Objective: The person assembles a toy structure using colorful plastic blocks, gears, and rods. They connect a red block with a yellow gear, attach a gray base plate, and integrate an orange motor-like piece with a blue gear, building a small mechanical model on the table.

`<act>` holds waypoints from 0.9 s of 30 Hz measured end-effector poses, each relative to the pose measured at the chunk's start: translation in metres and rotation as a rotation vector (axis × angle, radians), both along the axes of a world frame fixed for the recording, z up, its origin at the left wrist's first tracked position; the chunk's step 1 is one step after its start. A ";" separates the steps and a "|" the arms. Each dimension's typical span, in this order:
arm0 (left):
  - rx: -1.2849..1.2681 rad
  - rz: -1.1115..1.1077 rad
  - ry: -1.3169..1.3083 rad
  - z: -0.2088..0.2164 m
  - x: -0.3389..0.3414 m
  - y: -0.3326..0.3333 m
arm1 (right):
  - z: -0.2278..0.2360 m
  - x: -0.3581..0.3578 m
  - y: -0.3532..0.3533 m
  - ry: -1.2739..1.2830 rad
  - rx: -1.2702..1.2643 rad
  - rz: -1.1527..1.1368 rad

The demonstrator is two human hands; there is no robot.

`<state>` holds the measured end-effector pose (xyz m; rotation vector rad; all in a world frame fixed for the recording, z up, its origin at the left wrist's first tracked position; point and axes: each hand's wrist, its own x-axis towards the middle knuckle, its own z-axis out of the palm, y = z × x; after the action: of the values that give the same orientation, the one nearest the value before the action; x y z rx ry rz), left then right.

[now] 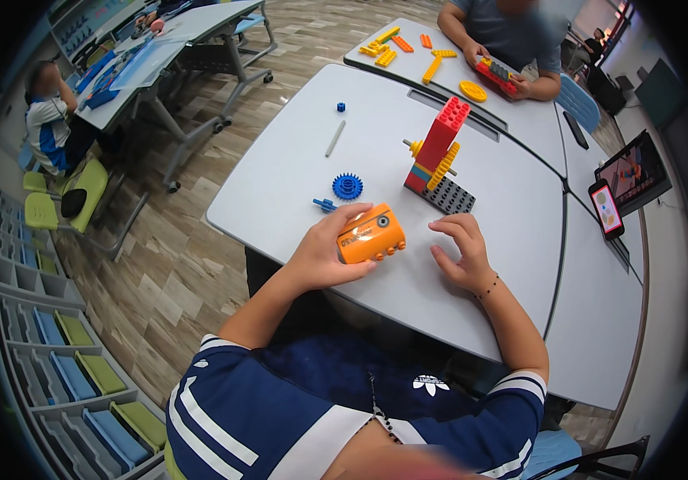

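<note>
My left hand [324,250] is closed around an orange building-block motor unit [374,235], with round studs along its lower right side. My right hand [464,254] is just right of it, fingers apart and curved, holding nothing. Beyond my hands stands a block model: a red brick tower [444,132] on a dark grey studded plate [453,197], with a yellow gear [444,166] on its side. A blue gear [347,186] and a blue connector piece [325,206] lie beside my left hand. Farther off are a grey axle rod [335,138] and a small blue gear [341,106].
Across the white table [280,152] a person [512,40] holds a red and grey block build [497,76] near yellow and orange pieces [392,46]. A phone [606,210] leans against a tablet [636,172] at the right. Storage trays [72,376] stand at lower left.
</note>
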<state>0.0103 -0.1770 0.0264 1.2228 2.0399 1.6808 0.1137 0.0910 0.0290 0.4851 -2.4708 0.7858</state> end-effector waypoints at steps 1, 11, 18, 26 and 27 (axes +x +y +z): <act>-0.006 0.022 -0.015 -0.001 -0.001 -0.003 | 0.000 0.000 0.000 0.007 -0.003 -0.001; 0.109 0.550 -0.038 -0.011 -0.047 -0.053 | -0.002 -0.026 -0.035 -0.094 -0.048 0.019; 0.039 0.624 -0.020 -0.023 -0.059 -0.051 | -0.011 -0.086 -0.084 -0.140 0.140 0.008; 0.009 0.665 0.060 -0.027 -0.063 -0.050 | -0.021 -0.098 -0.090 -0.130 0.114 0.007; 0.021 0.657 0.053 -0.027 -0.063 -0.049 | -0.021 -0.097 -0.090 -0.150 0.061 0.000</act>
<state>-0.0528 -0.2265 -0.0002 0.6259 2.6515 1.9321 0.0171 0.0015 0.0082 0.4632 -2.6402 0.7739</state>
